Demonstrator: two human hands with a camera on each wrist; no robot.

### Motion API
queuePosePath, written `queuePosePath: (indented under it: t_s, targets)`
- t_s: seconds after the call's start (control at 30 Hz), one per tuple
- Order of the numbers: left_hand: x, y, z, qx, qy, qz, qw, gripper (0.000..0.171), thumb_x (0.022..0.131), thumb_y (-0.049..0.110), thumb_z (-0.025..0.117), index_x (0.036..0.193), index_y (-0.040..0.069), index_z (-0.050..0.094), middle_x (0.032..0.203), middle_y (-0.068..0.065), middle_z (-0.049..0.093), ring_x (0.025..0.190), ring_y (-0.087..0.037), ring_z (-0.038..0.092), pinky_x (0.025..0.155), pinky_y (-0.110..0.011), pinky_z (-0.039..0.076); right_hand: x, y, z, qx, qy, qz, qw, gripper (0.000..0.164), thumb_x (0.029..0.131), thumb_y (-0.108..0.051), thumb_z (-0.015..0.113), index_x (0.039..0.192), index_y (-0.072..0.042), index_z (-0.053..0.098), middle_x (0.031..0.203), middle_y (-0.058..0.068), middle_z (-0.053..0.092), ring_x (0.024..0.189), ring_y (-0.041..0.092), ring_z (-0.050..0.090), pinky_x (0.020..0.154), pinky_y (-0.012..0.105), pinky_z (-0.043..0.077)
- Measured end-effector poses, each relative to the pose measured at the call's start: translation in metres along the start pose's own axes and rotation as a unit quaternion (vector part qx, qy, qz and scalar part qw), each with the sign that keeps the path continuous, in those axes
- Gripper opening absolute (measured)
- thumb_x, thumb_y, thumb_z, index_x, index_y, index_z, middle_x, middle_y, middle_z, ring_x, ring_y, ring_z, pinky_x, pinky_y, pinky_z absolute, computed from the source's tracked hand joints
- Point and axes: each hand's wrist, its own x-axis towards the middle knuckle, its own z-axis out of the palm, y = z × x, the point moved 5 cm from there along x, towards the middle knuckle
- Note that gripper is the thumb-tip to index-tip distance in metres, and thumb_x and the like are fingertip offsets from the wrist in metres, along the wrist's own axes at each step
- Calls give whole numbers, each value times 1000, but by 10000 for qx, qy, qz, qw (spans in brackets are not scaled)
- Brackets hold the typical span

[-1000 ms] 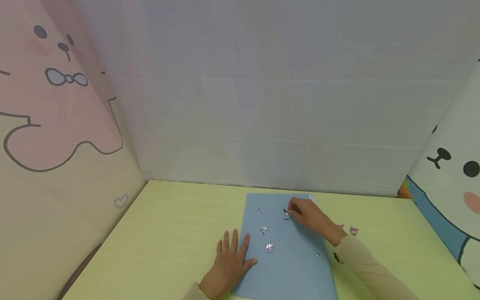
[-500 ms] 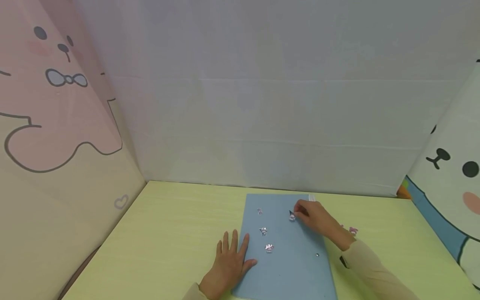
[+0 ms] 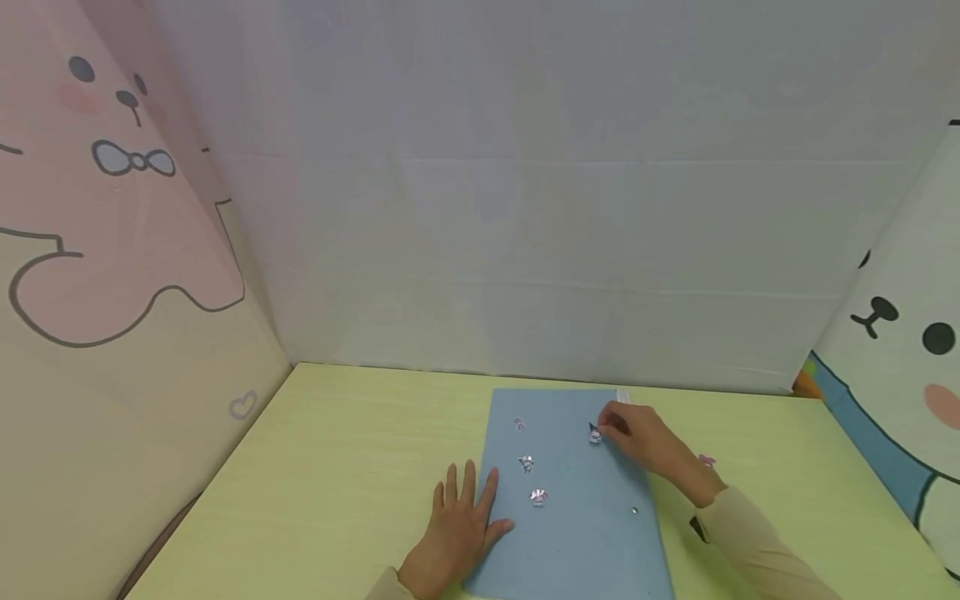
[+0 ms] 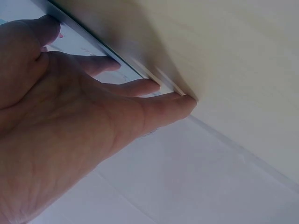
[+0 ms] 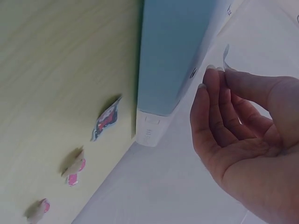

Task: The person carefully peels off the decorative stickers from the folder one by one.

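Note:
A light-blue flat board [image 3: 577, 533] lies on the table. My right hand [image 3: 645, 437] pinches a small character sticker [image 3: 595, 435] with a dark pointed top between thumb and fingertips, over the board's far right part. In the right wrist view that sticker [image 5: 226, 57] appears edge-on, its thin sheet curving up from the fingertips. Spread straight fingers of my left hand [image 3: 456, 533] rest at the board's left edge, the thumb on its surface. Down the board's left side are a small pale sticker [image 3: 519, 423], a white one [image 3: 527, 462] and a pink-and-white one [image 3: 538, 497].
A tiny shiny dot [image 3: 635, 510] sits near the board's right edge. Beyond that edge, the table bears a blue-and-red sticker [image 5: 106, 119] and pink stickers [image 5: 74, 168], their edges lifted. A dark piece [image 3: 698, 528] shows beside my right sleeve. Printed cloth walls [image 3: 480, 250] enclose the table.
My right hand has shifted rightward and slightly nearer over the board, carrying the pinched sticker along. The left hand stays in place.

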Motion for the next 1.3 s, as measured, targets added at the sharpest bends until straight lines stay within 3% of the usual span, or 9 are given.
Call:
queuePosePath:
  t_s: [0.17, 0.43, 0.73, 1.07, 1.3]
  targets:
    - [-1, -1, 4, -30, 23, 100, 9999, 66, 102, 57, 50, 146, 7, 54, 145, -30, 49, 131, -54, 48, 99, -63, 44, -3, 0, -2, -6, 20, -27, 10000, 9, 91, 2, 74, 90, -5, 68, 84, -3, 67, 76, 9, 59, 69, 31, 53]
    - [1, 0, 0, 18, -161, -86, 9998, 67, 100, 57, 54, 148, 10, 53, 147, -28, 49, 133, -52, 47, 102, -62, 44, -9, 0, -9, -38, 102, -12, 9999, 6, 92, 1, 73, 90, -4, 69, 84, -3, 67, 75, 8, 56, 67, 29, 51]
    - [0, -5, 15, -102, 300, 123, 9994, 69, 104, 61, 42, 147, 7, 52, 145, -30, 49, 131, -54, 47, 100, -63, 44, -15, 7, -12, -62, 119, 188, 9997, 8, 92, 2, 72, 91, -6, 71, 85, -4, 68, 77, 9, 58, 69, 29, 53]
    - [0, 0, -3, -120, -249, -111, 9996, 67, 101, 57, 53, 150, 10, 51, 149, -28, 47, 135, -53, 44, 104, -62, 42, -23, 10, -17, -13, 172, 311, 9994, 6, 91, 2, 73, 93, -3, 71, 87, -3, 69, 78, 10, 61, 70, 29, 55]
    - [2, -4, 13, 3, -16, -4, 10000, 69, 102, 61, 46, 148, 10, 52, 148, -27, 48, 134, -51, 46, 102, -61, 44, -32, 15, -23, 34, 307, 348, 9989, 7, 91, 1, 74, 96, -4, 72, 88, -2, 70, 77, 10, 62, 65, 26, 53]
